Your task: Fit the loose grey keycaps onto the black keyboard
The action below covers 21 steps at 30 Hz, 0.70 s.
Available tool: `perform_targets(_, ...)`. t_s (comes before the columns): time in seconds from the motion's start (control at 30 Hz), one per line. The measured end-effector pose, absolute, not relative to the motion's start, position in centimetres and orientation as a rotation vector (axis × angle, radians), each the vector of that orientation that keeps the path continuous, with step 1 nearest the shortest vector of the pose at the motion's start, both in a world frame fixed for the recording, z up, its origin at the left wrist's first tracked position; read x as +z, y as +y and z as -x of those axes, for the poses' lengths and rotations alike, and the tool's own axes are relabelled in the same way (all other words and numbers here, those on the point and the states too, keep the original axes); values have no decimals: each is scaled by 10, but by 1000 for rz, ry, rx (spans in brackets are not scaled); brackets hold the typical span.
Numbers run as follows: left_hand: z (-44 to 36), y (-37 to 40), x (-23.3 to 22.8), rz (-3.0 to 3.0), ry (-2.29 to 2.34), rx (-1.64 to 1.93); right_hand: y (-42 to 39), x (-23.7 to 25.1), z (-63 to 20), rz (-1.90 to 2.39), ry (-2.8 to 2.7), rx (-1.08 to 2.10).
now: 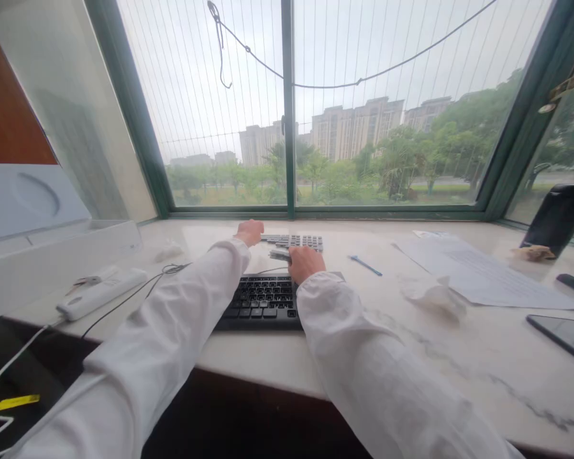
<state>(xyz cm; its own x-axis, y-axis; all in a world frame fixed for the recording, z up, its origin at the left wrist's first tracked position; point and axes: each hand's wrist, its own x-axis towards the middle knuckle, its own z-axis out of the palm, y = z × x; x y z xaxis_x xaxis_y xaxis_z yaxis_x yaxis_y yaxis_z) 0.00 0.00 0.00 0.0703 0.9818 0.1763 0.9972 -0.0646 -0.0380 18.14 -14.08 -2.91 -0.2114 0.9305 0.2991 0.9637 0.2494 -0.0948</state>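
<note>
Both arms in white sleeves reach forward across a pale marble sill [459,357] under the window [287,108]. Left hand [249,232] is curled into a loose fist at the left end of a small grey keypad [294,241], touching or just beside it; can't tell whether it pinches the edge. Right hand [305,262] sits knuckles up, fingers bent over a small silvery piece [279,254] that pokes out to its left; looks gripped, but the fingertips are hidden, so not sure. Keypad lies far side of both hands, long axis left to right, parallel to the window frame; left hand is at its end, right hand just in front of its middle. Black keyboard [263,301] lies nearer the body, partly under the right wrist, same left-right axis, matte plastic with low flat keys. Keypad keys look raised and blocky. Off to the right: a thin blue pen [365,265], crumpled tissue [434,297], printed paper sheets [478,274], a dark phone [562,335] flat near the edge. On the left: white power strip [100,293] with thin cable, smooth plastic, angled.
</note>
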Motion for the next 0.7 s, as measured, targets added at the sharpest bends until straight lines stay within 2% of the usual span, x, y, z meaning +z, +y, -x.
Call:
perform_targets(0.13,-2,-44,20,2200,-1985,-165,-143,-27,-182,1672,-2145,-191)
perform_targets(0.33,4,-145,32,2150,-1903,-429,-149,-23,-183,1587,-2102,-268)
perform_targets(0.5,18,-223,-3,2097,-1923,-599,-151,-26,-180,1470,-2105,-219)
perform_targets(0.7,35,-260,-49,2021,-1892,-825,-146,-24,-177,1333,-1870,-97)
